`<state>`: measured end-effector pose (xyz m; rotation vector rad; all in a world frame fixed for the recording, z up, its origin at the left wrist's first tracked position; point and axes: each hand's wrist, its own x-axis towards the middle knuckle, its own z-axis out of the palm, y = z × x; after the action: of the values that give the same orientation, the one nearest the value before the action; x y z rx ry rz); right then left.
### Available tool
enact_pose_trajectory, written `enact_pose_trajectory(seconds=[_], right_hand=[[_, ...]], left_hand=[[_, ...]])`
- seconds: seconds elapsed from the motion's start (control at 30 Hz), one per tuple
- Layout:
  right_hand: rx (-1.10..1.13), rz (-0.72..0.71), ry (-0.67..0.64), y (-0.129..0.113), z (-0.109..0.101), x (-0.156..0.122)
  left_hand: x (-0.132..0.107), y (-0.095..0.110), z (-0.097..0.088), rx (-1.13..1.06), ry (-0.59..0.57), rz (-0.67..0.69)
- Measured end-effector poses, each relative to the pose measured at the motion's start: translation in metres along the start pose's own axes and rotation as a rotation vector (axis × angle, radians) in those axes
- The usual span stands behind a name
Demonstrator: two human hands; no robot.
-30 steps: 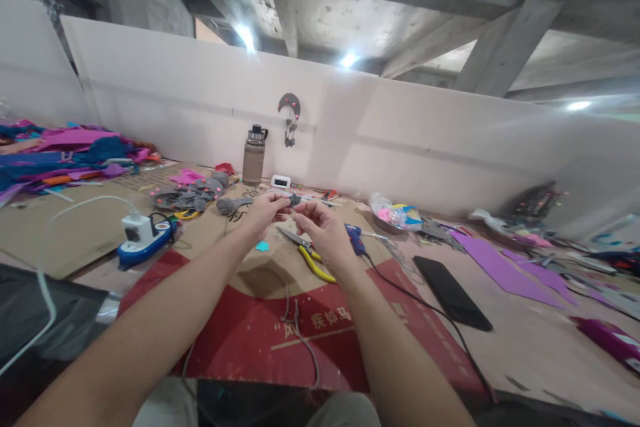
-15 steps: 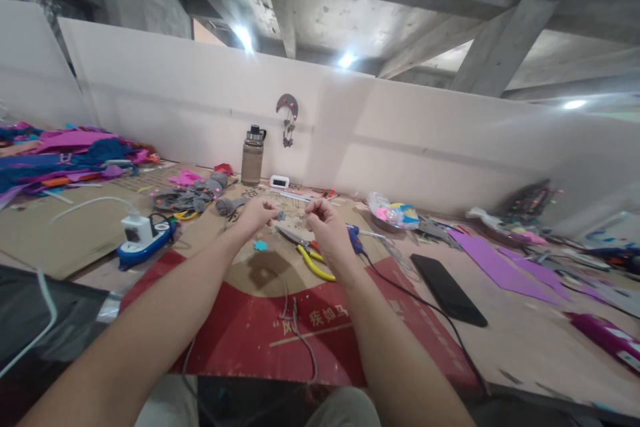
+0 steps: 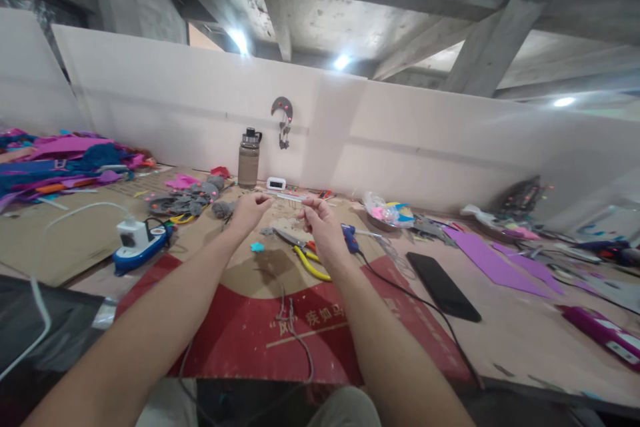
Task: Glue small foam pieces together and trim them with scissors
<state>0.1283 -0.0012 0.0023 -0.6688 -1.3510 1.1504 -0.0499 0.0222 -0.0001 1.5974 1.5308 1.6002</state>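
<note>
My left hand (image 3: 251, 211) is raised over the cardboard with thumb and fingers pinched together; whatever lies between the tips is too small to make out. To its right, my right hand (image 3: 321, 221) is likewise pinched, its contents hidden. A gap separates the two hands. Below them, a small grey piece (image 3: 267, 231) rests on the red-and-brown cardboard (image 3: 235, 340). Nearer me lies a turquoise cut-out (image 3: 257, 247). Yellow-handled scissors (image 3: 311, 265) sit beside my right wrist, and the blue glue gun (image 3: 350, 238) is just right of it. Grey cord (image 3: 303, 340) trails across the front.
A bottle (image 3: 249, 159) and a small white clock (image 3: 276, 183) stand at the back. Grey felt pieces (image 3: 190, 200) are left, near a blue power strip (image 3: 143, 250). A black phone (image 3: 443, 285), purple sheets (image 3: 493, 257) and a bowl (image 3: 387, 221) are right.
The small grey piece was at my left fingertips and is now lower, on the cardboard. My left hand has risen slightly. The whole view has shifted a little.
</note>
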Motion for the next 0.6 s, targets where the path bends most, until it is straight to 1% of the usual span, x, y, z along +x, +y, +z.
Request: enact_pose_trajectory(seconds=[0.03, 0.2, 0.23, 0.3, 0.37, 0.47, 0.6], right_hand=[[-0.035, 0.000, 0.006, 0.002, 0.000, 0.001], [-0.119, -0.036, 0.034, 0.007, -0.002, 0.003], [-0.126, -0.034, 0.039, 0.007, -0.002, 0.003], [-0.133, -0.024, 0.045, 0.007, -0.002, 0.004], [-0.142, -0.019, 0.043, 0.009, -0.003, 0.005], [-0.175, -0.021, 0.045, 0.013, -0.003, 0.006], [-0.262, -0.086, 0.067, 0.016, -0.003, 0.006]], left_hand=[[-0.003, 0.005, 0.002, -0.059, -0.053, 0.007], [-0.021, 0.027, 0.016, -0.311, -0.410, 0.036], [-0.024, 0.030, 0.017, -0.326, -0.440, 0.048], [-0.028, 0.035, 0.019, -0.327, -0.461, 0.084], [-0.029, 0.037, 0.019, -0.345, -0.445, 0.104], [-0.029, 0.036, 0.018, -0.379, -0.425, 0.090], [-0.030, 0.035, 0.019, -0.347, -0.421, 0.088]])
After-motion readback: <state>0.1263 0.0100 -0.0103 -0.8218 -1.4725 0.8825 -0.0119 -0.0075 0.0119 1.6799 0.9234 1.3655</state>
